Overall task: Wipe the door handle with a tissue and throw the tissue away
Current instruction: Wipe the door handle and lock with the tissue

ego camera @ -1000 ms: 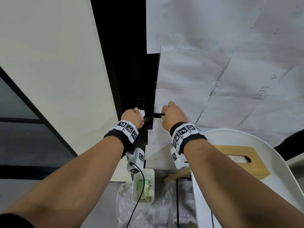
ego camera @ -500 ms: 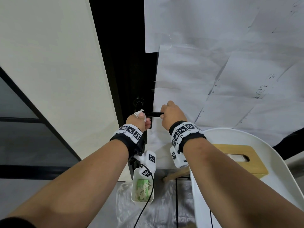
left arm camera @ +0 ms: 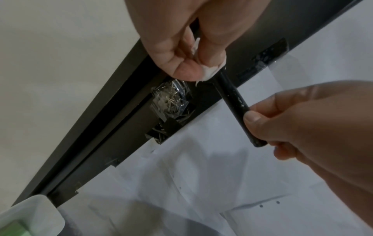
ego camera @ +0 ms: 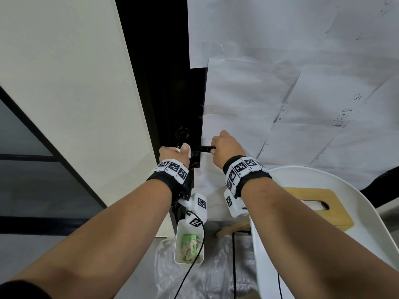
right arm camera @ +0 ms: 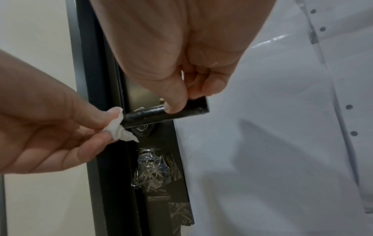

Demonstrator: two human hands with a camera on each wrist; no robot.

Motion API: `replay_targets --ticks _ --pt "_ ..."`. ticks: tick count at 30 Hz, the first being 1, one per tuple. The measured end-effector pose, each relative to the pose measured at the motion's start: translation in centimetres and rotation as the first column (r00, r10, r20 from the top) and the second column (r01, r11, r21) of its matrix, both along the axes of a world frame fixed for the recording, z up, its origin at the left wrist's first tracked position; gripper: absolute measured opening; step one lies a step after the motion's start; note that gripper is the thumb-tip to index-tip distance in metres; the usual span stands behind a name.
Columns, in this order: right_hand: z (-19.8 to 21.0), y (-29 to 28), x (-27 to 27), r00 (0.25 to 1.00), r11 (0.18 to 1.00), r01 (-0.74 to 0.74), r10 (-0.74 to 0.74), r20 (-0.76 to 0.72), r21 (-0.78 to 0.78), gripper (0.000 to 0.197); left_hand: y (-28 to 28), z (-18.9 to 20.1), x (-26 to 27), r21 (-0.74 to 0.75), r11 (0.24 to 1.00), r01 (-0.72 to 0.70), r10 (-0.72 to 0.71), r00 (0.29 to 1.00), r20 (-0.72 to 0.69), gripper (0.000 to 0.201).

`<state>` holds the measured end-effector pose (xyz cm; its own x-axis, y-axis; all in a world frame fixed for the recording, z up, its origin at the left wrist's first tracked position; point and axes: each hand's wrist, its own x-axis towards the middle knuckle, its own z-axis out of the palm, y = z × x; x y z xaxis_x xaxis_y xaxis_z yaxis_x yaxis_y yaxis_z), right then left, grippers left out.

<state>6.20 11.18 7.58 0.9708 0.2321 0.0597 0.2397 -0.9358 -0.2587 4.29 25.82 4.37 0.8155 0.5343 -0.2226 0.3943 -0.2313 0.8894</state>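
1. Pale wall fills the left of the head view, a black door edge runs down the middle, and white paper sheets cover the door on the right.
2. At mid-frame the left hand pinches a small white tissue between thumb and fingers, pressed against the inner end of the black door handle.
3. Just right of it, the right hand is clamped on the handle's outer end, thumb on top and fingers curled beneath.
4. Below the handle, crumpled clear tape sticks to the door edge.
5. Lower centre of the head view, a white bin holds crumpled tissues and something green, standing on clear plastic sheet.
6. Lower right, a white chair carries a wooden tissue box.
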Motion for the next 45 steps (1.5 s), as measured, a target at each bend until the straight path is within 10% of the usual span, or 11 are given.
replay_targets --ticks 13,21,32,45 --pt "-0.2 0.1 0.2 1.000 1.000 0.005 -0.005 0.001 0.002 0.015 0.9 1.7 0.4 0.227 0.974 0.026 -0.099 0.944 0.316 0.019" --pt "-0.1 0.1 0.3 1.000 1.000 0.001 -0.001 -0.006 -0.009 0.015 2.5 1.8 1.2 0.612 0.714 0.340 -0.498 0.861 0.102 0.021" --pt "-0.2 0.7 0.5 0.999 0.998 0.049 -0.050 -0.009 -0.029 0.013 3.2 2.6 1.6 0.763 0.370 0.531 -0.599 0.764 -0.241 0.025" --pt "0.8 1.8 0.4 0.998 0.993 0.027 -0.021 -0.056 0.117 0.031 3.9 3.0 2.4 0.655 0.641 0.399 -0.523 0.852 -0.008 0.021"
